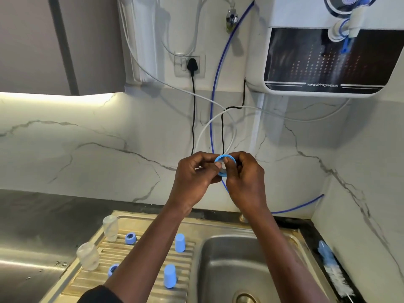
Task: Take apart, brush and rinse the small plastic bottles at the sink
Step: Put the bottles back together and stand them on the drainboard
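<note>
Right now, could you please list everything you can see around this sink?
held ring: one, blue, raised in front of the wall, pinched between both hands
clear bottles: two, transparent, upright on the left of the drainboard
loose rings: two, blue, on the drainboard
caps: two, blue, upright on the drainboard near the basin
bottle brush: one, blue and white, lying on the counter right of the sink
sink: one, steel, bottom centre
water purifier: one, white and black, on the wall, upper right
plug: one, black, in the wall socket
blue tube: one, running down the wall
left hand: fingers pinch the held ring
right hand: fingers pinch the held ring
</note>
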